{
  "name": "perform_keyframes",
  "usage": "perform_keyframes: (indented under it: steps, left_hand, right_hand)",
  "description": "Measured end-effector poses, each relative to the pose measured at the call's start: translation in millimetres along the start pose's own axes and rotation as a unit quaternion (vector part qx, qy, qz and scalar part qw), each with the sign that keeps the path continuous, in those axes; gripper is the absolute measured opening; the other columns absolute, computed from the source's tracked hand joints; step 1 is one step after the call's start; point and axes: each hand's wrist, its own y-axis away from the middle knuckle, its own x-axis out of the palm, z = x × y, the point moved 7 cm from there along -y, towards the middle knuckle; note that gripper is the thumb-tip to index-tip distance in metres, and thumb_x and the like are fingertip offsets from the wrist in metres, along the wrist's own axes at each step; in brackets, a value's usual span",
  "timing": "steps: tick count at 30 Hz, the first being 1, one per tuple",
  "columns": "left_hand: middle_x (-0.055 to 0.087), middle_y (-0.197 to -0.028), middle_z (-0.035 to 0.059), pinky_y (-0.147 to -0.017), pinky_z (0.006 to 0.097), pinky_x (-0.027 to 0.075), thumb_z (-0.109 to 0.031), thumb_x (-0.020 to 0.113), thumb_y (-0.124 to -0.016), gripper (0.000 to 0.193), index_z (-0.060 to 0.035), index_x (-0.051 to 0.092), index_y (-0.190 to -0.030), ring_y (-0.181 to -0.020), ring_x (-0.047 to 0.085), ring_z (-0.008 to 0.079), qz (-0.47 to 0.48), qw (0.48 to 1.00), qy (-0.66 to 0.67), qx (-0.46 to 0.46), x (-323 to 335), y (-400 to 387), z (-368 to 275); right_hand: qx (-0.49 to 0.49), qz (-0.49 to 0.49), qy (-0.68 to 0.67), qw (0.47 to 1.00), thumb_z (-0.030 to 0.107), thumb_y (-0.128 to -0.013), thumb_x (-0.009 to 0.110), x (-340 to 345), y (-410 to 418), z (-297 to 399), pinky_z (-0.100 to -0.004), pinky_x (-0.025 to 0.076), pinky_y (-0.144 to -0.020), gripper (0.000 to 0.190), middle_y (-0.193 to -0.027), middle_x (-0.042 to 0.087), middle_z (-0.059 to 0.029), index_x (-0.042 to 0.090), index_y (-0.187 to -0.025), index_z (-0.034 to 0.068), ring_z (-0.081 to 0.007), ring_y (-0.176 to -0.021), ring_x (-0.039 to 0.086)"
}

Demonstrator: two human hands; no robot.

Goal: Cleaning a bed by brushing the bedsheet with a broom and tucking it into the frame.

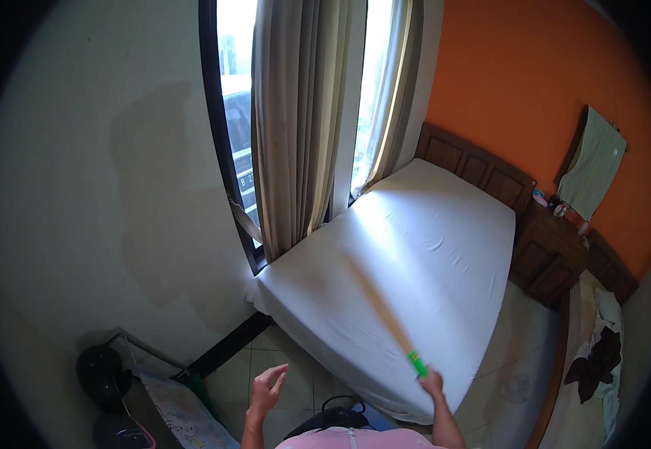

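My right hand [431,383] grips the green handle [417,363] of a bed broom that looks made of thin sticks. Its tan bristles [384,308] reach out over the bed and blur towards the far end, so whether they touch the sheet cannot be told. A white fitted sheet [449,292] covers the mattress, with small wrinkles near the middle and right. Raised off the near left of the bed, my left hand [266,388] holds nothing. Its fingers are bent, with a gap between them and the thumb.
Beige curtains [297,123] hang at the windows along the bed's left side. A wooden headboard [477,157] stands against the orange wall, beside a wooden cabinet [550,247] bearing small items. Another bed [575,348] lies at right. Dark helmets [100,370] sit at lower left.
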Motion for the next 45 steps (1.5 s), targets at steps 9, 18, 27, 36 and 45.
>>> perform_keyframes:
  steps: [9, 18, 27, 36, 45]
  left_hand:
    - [0.064, -0.095, 0.0145, -0.078, 0.0309, 0.047, -0.005, 0.055, -0.082, 0.019, -0.0006, 0.062, -0.099, -0.089, 0.062, 0.0256, -0.01, 1.0, -0.001, 0.004, 27.3, -58.3, -8.6]
    - [0.064, -0.095, 0.0142, -0.078, 0.0308, 0.047, -0.005, 0.056, -0.082, 0.018, -0.0006, 0.062, -0.098, -0.089, 0.062, 0.0255, 0.002, 1.0, -0.029, -0.011, 52.1, -133.3, -6.1]
    - [0.057, -0.112, 0.0145, -0.092, 0.0358, 0.039, -0.003, 0.058, -0.08, 0.029, -0.0022, 0.057, -0.108, -0.109, 0.051, 0.0272, 0.012, 0.996, -0.074, 0.047, 93.4, -198.7, -17.1]
    - [0.023, -0.142, 0.0143, -0.105, 0.0472, 0.014, -0.019, 0.062, -0.079, 0.065, -0.006, 0.03, -0.134, -0.133, 0.009, 0.0377, -0.037, 0.987, -0.143, 0.058, 117.3, -233.0, -14.4]
    - [0.026, -0.138, 0.0196, -0.104, 0.045, 0.018, -0.018, 0.061, -0.079, 0.06, -0.0035, 0.034, -0.131, -0.13, 0.017, 0.0383, -0.056, 0.988, -0.141, -0.018, 79.4, -231.7, 34.9]
  right_hand:
    - [0.173, -0.114, -0.267, 0.941, 0.013, -0.071, 0.058, 33.5, -97.5, -28.4, -0.0422, 0.049, -0.057, 0.031, -0.071, 0.057, -0.0166, 0.04, -0.094, 0.003, -0.0297, -0.061, 0.061]
    - [-0.148, 0.181, 0.064, 0.97, 0.027, -0.069, 0.059, 104.4, -48.5, 15.8, -0.0474, 0.048, -0.066, 0.03, -0.077, 0.062, -0.0188, 0.054, -0.093, 0.009, -0.0368, -0.072, 0.061]
    - [0.13, -0.165, -0.157, 0.965, 0.023, -0.071, 0.06, -20.2, -274.8, 18.4, -0.0448, 0.047, -0.059, 0.026, -0.07, 0.059, -0.0166, 0.049, -0.084, 0.004, -0.0341, -0.063, 0.06]
    - [-0.142, 0.368, 0.047, 0.918, 0.032, -0.068, 0.063, 197.4, -112.7, 70.8, -0.0467, 0.047, -0.075, 0.045, -0.094, 0.061, -0.0208, 0.052, -0.103, 0.007, -0.0356, -0.087, 0.059]
    - [-0.07, 0.015, 0.017, 0.997, 0.033, -0.07, 0.063, 70.2, -267.5, 135.6, -0.0495, 0.046, -0.058, 0.034, -0.066, 0.059, -0.0195, 0.05, -0.089, 0.008, -0.0386, -0.064, 0.059]
